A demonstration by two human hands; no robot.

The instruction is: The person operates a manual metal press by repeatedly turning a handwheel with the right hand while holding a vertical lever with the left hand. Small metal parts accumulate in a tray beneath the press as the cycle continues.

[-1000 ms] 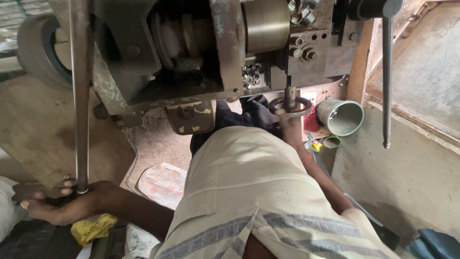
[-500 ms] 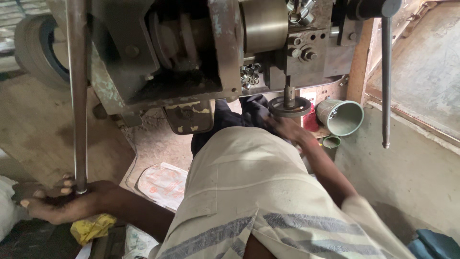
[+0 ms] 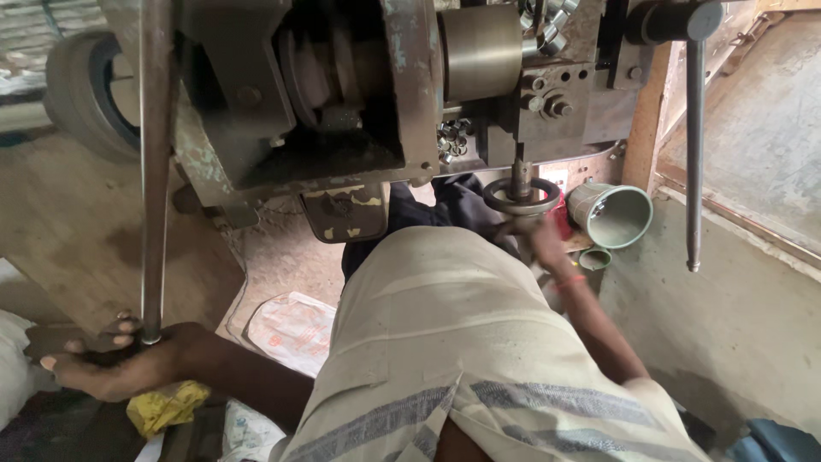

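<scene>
My left hand (image 3: 111, 364) is low at the left, its fingers closed around the bottom end of a long rusty metal lever (image 3: 156, 171) that rises to the machine. My right hand (image 3: 537, 238) reaches forward past my striped cloth wrap. Its fingers grip the lower rim of a small dark handwheel (image 3: 520, 197) on a shaft under the grey-green machine body (image 3: 402, 103). An orange band sits on that wrist. The hand is slightly blurred.
A green plastic mug (image 3: 611, 214) and a small green cup (image 3: 594, 257) lie right of the handwheel. A second thin lever (image 3: 694, 154) hangs at the right. A tyre (image 3: 81, 90) stands far left. A yellow rag (image 3: 167, 406) and a white sack (image 3: 291, 329) lie on the floor.
My right hand has slid from the top of the handwheel down to its lower right rim. The left hand has stayed on the lever's end.
</scene>
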